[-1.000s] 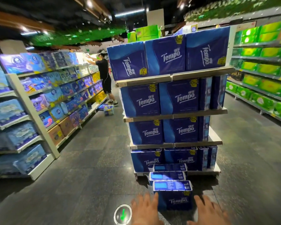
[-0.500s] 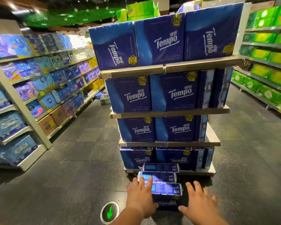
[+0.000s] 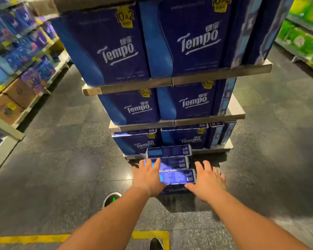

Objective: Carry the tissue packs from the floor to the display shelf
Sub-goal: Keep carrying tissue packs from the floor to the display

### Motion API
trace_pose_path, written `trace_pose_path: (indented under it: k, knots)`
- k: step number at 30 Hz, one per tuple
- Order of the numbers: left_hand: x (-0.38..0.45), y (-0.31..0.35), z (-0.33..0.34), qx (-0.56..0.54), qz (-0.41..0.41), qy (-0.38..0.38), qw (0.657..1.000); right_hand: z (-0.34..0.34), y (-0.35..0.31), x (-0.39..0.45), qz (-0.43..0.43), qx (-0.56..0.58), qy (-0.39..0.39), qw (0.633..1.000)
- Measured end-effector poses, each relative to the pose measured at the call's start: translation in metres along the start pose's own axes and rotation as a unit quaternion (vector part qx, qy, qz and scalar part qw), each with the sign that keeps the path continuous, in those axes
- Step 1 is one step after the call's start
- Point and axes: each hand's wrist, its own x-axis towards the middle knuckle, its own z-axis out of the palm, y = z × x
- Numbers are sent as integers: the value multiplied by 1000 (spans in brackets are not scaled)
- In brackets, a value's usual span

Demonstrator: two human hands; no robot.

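Three dark blue Tempo tissue packs stand in a row on the floor in front of the display shelf [image 3: 177,82]. The nearest pack [image 3: 177,176] lies between my two hands. My left hand [image 3: 147,175] is at its left side with fingers spread, reaching over the middle pack [image 3: 173,163]. My right hand [image 3: 207,179] is at the nearest pack's right side, fingers apart. Neither hand has closed on it. The far pack [image 3: 169,151] leans by the shelf's bottom tier. The tiered shelf is stacked with the same blue packs.
A long shelf [image 3: 16,73] of blue and purple tissue goods runs along the left aisle. Green packs [image 3: 304,38] fill a shelf at the right. A round floor marker with a green arrow [image 3: 112,199] lies by my left forearm. Yellow floor tape [image 3: 31,239] crosses below.
I have come closer and bent lower toward the floor packs. Both hands have reached forward to either side of the nearest pack.
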Motion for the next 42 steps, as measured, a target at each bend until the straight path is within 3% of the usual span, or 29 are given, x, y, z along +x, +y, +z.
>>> trace_pose_path:
  k: [5, 13, 17, 20, 27, 30, 35, 42]
  knots:
    - [104, -7, 101, -15, -10, -29, 999, 98, 12, 106, -8, -1, -23, 1000]
    - [268, -29, 329, -51, -57, -37, 996, 315, 56, 266, -49, -26, -13, 998]
    - [316, -37, 414, -61, -66, -11, 996, 395, 75, 324, -65, -3, -38, 997]
    - [325, -43, 452, -73, -66, 28, 995, 429, 82, 336, -83, -39, 4, 996]
    - [310, -49, 459, -10, -42, -1, 999, 427, 83, 342, -111, -97, 9, 989]
    - [319, -54, 457, 25, -26, 31, 999, 437, 86, 347, -140, -83, 20, 986]
    - [324, -56, 453, -26, -17, 29, 999, 436, 85, 350, -141, -51, 32, 988]
    - [304, -73, 363, -39, 38, 97, 994, 344, 67, 319, -106, -88, 33, 990]
